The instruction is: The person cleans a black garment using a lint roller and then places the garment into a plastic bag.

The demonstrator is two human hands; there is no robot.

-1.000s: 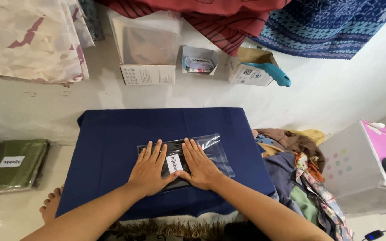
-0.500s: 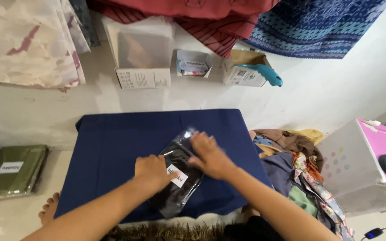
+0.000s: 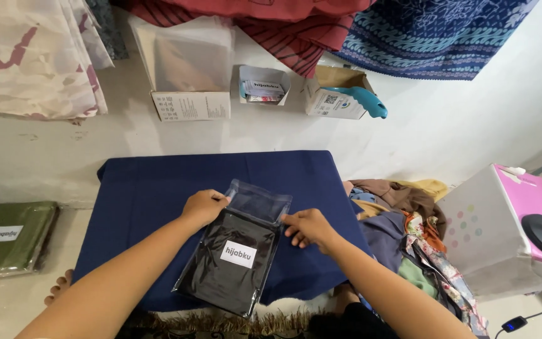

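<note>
The bag (image 3: pixel 236 251), clear plastic with black cloth and a white label inside, lay on the blue cloth (image 3: pixel 152 188) that covered the low table, its long axis running from the near edge away and slightly to the right. A second before, it had lain crosswise with both palms pressed flat on it; half a second before, it had been tilted and partly lifted between the hands. Now it rested flat again, turned about a quarter from where it began.

The left hand (image 3: pixel 203 206) had shifted to the bag's far left corner, fingers curled together and pinching the empty flap there. The right hand (image 3: pixel 307 227) had moved to the right edge, fingertips closed on the plastic at the flap's fold, thumb on top.

The flap end, clear with no cloth in it, pointed away from the person.

Beyond the table, three open boxes (image 3: pixel 189 103) stood against the wall as before. A green packet (image 3: pixel 10 235) lay at the left on the floor, a heap of clothes (image 3: pixel 403 226) at the right.
</note>
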